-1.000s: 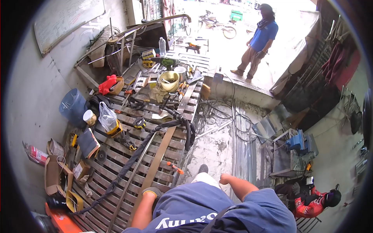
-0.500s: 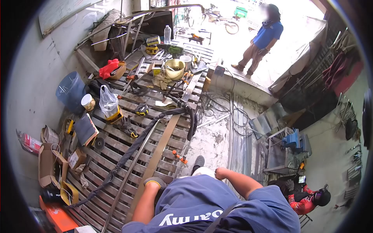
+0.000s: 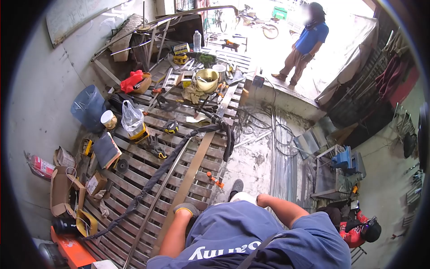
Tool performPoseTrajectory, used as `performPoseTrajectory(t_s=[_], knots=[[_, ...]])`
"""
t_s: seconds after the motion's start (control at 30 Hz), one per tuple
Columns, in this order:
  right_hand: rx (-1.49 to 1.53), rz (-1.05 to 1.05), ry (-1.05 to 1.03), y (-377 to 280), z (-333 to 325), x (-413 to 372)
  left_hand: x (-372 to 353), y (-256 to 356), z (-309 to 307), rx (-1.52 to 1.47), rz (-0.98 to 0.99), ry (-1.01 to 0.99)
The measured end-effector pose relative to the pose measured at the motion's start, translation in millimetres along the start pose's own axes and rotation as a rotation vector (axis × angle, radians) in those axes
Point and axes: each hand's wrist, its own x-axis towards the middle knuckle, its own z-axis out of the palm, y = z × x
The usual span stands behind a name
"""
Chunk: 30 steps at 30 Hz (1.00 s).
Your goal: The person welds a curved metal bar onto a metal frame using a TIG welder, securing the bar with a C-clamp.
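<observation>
My left hand (image 3: 187,209), in a grey work glove, is at the near right edge of the slatted metal table (image 3: 134,197). It lies beside a long flat brown bar (image 3: 197,163), and its fingers are turned down out of sight. Only the edge of my right hand (image 3: 260,200) shows, against light-coloured cloth at my lap; its fingers are hidden. An orange clamp (image 3: 215,180) sits on the table edge ahead of my left hand. Left of the bar run a thin metal tube (image 3: 168,177) and a dark wrapped cable (image 3: 152,184).
A yellowish bowl (image 3: 207,80), tools and boxes crowd the table's far end. A blue bin (image 3: 88,107) and a fire extinguisher (image 3: 41,166) stand left. One person (image 3: 307,42) stands at the doorway; another (image 3: 360,229) sits at right. Metal lengths (image 3: 283,157) lie on the floor.
My view has shifted slightly, so the surroundings appear a little further right and lower. Both hands stay in about the same places.
</observation>
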Motion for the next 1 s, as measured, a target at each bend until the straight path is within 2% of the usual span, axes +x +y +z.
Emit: performPoseTrajectory(t_s=[1.0], knots=[[0.071, -0.01, 0.033, -11, -25, 1, 12, -8, 10, 0.005, 0.004, 0.027]])
